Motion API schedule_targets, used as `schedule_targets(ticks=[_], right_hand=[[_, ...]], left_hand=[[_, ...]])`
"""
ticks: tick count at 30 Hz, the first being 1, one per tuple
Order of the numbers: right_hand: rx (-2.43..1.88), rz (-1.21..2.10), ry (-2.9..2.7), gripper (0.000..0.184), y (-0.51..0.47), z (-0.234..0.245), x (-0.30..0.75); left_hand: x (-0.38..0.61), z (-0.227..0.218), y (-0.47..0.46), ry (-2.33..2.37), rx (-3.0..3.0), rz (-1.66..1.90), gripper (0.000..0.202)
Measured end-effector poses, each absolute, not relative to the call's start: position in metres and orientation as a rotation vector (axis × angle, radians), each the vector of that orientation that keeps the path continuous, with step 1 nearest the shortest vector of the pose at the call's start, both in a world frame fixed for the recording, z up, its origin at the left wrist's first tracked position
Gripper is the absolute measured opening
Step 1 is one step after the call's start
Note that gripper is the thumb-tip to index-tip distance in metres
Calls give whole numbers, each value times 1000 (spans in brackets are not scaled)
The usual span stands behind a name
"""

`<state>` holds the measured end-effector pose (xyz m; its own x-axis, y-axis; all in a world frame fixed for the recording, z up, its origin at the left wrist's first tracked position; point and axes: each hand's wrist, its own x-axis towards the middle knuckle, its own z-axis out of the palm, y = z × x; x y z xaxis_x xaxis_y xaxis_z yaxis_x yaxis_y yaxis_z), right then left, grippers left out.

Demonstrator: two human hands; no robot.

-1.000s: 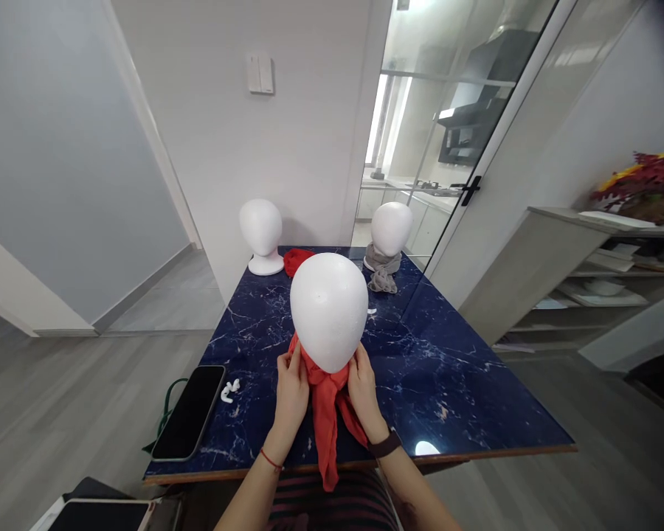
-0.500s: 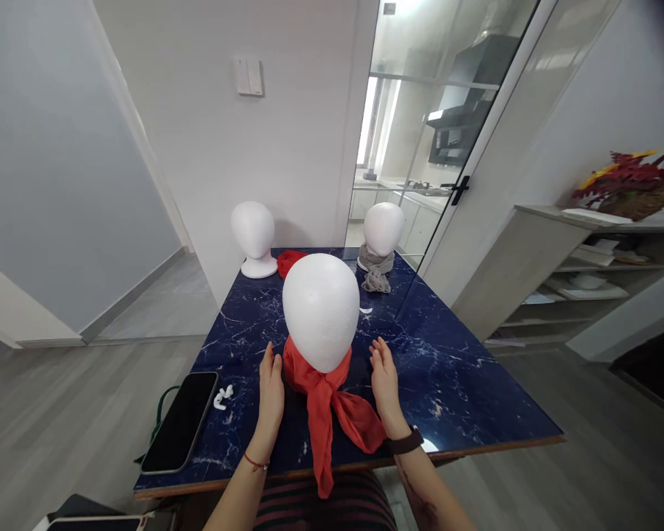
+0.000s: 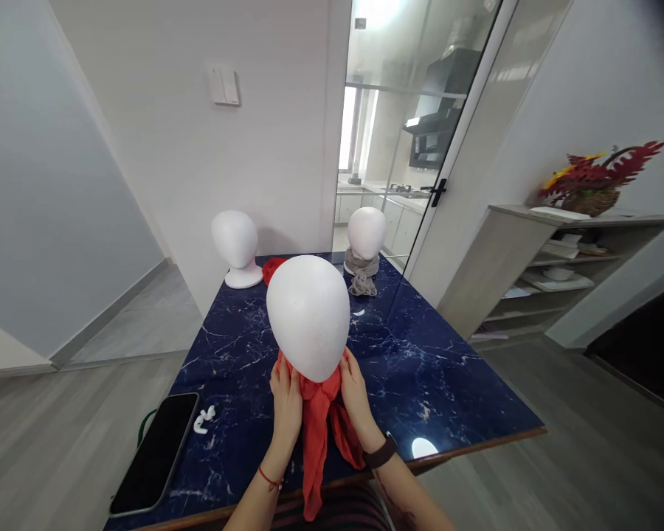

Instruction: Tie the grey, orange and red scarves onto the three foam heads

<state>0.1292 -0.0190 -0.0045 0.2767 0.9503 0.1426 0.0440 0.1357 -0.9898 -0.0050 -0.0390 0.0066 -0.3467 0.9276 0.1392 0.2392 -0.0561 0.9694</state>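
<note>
A white foam mannequin head [image 3: 308,313] stands upright near the front of the table. A red scarf [image 3: 316,424] is wrapped around its neck and knotted in front, with two tails hanging down, one past the table's front edge. My left hand [image 3: 286,402] is at the left side of the neck, its fingers closed on the scarf. On the opposite side my right hand [image 3: 355,391] holds the scarf just below the head, some of its fingers hidden behind the cloth.
On the blue marbled table [image 3: 420,369], a second mannequin head [image 3: 235,240] and red cloth [image 3: 272,269] stand back left. Another head [image 3: 366,232] wears a grey scarf [image 3: 361,273]. A phone [image 3: 155,453] and white earbuds [image 3: 203,419] lie front left.
Both hands have come inward from beside the head and taken hold of the scarf at the neck. The camera view has shifted a little.
</note>
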Motion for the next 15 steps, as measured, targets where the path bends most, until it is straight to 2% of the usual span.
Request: schedule_targets(ticks=[5,9,15], right_hand=[[-1144,885,-742,50,-23,4,161],[-1015,1013,-426,62,-24,10,194],[-873,1069,-441,49,3,-7,259]], left_hand=[[35,17,-37,1486,1318,1374,41],[81,23,-34,1397,1372,1333,40],[129,25,-14,1171,1462,1321,47]])
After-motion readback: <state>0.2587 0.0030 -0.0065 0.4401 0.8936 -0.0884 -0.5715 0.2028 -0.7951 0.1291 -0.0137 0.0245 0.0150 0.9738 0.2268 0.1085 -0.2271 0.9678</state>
